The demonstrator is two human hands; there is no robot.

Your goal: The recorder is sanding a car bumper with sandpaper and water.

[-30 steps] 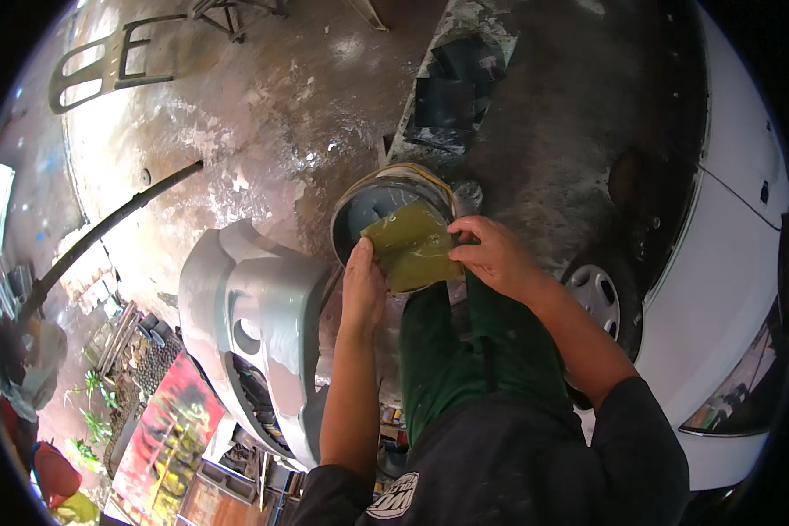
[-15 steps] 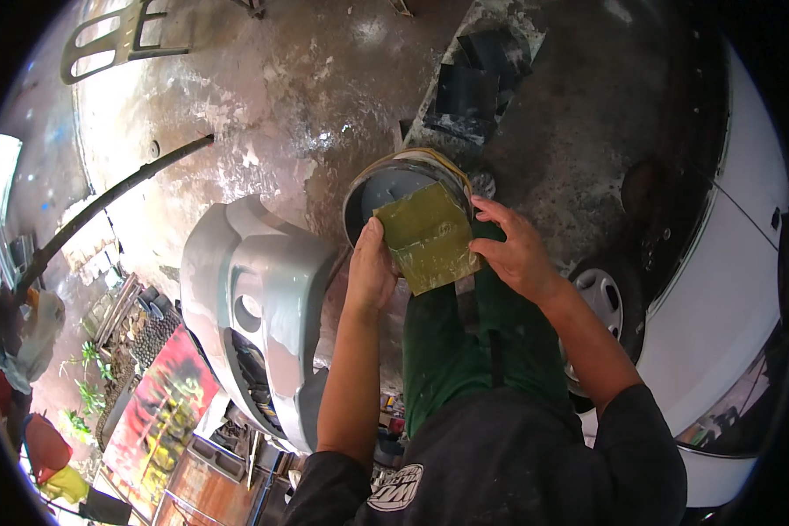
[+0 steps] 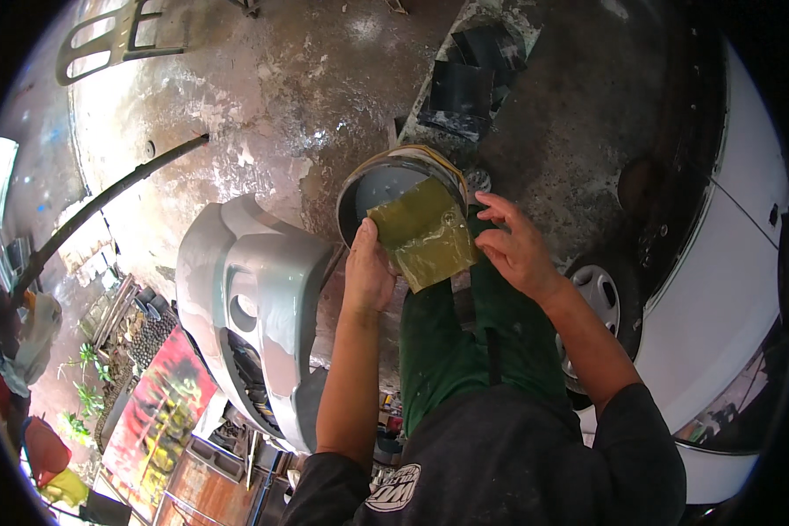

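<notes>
My left hand (image 3: 370,273) grips the left side of an olive-yellow sheet that looks like wet sandpaper (image 3: 425,232), its thumb on top and the other fingers hidden underneath. The sheet shows a crease across it and shiny wet patches. At its right edge is my right hand (image 3: 519,248), fingers apart and curved; whether a fingertip touches the sheet I cannot tell. Beneath and beyond the sheet stands a round bucket (image 3: 349,206) with grey liquid in it, partly covered by the sheet.
A car bumper (image 3: 276,289) with grey and pinkish patches stands to the left. Black sheets (image 3: 460,88) lie on the floor beyond the bucket. On the right is a white car (image 3: 701,298) with its wheel (image 3: 600,302). A plastic chair (image 3: 105,44) shows far left.
My right hand's fingers have come away from the sheet's right edge and spread. The left hand keeps its hold, and the sheet's surface now shows more shiny wet marks.
</notes>
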